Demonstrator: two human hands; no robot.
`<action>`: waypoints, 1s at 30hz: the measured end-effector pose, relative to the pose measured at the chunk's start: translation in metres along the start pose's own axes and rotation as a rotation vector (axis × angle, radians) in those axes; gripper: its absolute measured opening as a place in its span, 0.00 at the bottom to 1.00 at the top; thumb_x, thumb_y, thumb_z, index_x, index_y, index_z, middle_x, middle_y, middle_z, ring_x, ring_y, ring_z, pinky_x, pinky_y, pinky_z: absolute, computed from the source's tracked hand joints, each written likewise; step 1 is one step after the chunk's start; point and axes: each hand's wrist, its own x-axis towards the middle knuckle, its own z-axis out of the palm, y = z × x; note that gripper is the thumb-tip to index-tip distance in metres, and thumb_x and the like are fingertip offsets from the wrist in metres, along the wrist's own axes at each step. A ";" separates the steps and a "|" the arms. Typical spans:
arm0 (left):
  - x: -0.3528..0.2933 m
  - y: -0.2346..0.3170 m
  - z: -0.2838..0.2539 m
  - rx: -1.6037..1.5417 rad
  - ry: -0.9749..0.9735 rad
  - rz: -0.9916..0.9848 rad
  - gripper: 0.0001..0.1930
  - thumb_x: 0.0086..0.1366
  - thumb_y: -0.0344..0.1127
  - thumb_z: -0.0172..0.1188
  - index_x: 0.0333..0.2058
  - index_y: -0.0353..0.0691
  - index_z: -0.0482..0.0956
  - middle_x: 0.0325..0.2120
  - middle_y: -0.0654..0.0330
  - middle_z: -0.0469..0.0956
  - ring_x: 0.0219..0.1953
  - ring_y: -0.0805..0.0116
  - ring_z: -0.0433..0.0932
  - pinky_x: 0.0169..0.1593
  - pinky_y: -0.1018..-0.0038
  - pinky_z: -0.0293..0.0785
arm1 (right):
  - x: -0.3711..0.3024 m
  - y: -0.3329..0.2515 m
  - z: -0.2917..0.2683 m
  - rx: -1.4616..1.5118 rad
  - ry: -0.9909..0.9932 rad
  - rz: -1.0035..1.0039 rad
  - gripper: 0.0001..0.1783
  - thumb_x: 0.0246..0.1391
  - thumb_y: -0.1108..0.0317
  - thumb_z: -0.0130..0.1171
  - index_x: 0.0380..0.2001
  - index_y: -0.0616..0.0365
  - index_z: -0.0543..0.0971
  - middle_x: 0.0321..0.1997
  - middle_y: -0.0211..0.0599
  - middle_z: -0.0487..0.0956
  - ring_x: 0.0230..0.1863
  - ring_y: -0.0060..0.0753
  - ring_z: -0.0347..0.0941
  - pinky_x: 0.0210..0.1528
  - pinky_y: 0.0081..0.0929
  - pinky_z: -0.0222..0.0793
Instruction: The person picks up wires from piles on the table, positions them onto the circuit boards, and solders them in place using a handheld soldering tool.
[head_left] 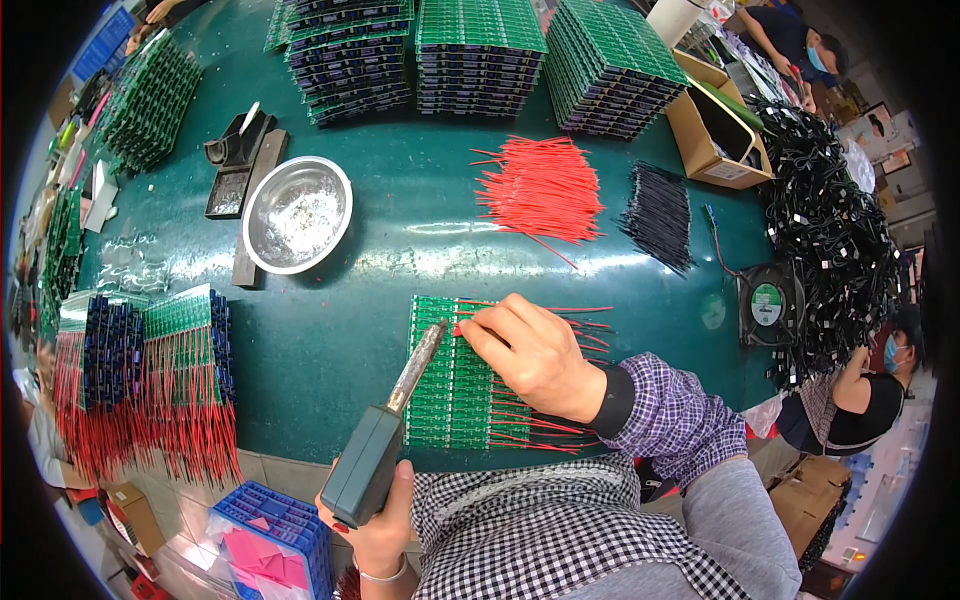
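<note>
Forward of the left hand (380, 528) gripping a soldering iron (366, 466), the circuit board (432, 392) lies under the right hand (535, 358), pinching a red wire (458, 329).

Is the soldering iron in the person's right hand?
No, the left hand grips the soldering iron, while the right hand is at the green circuit board.

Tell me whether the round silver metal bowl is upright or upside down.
Upright: the silver bowl has its open side facing up, showing its inside and pale specks scattered there.
</note>
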 end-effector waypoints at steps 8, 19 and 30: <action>0.000 0.008 0.002 -0.032 0.064 -0.010 0.17 0.49 0.31 0.78 0.36 0.31 0.82 0.30 0.57 0.82 0.27 0.67 0.80 0.32 0.72 0.75 | -0.001 0.000 -0.001 0.004 -0.005 0.001 0.16 0.40 0.75 0.64 0.37 0.66 0.81 0.36 0.37 0.79 0.33 0.34 0.75 0.31 0.29 0.74; -0.011 -0.010 -0.003 0.029 0.075 0.027 0.19 0.49 0.32 0.78 0.38 0.31 0.81 0.30 0.56 0.83 0.27 0.66 0.80 0.31 0.73 0.74 | -0.003 -0.006 -0.007 0.057 -0.012 -0.023 0.17 0.41 0.75 0.63 0.39 0.68 0.81 0.36 0.39 0.79 0.32 0.36 0.75 0.31 0.29 0.74; 0.001 0.008 -0.005 -0.020 -0.056 -0.074 0.13 0.48 0.26 0.74 0.33 0.31 0.83 0.28 0.56 0.81 0.25 0.66 0.77 0.30 0.72 0.73 | -0.003 -0.006 -0.005 0.029 -0.017 -0.029 0.18 0.41 0.75 0.62 0.40 0.68 0.81 0.36 0.39 0.79 0.32 0.35 0.75 0.31 0.28 0.74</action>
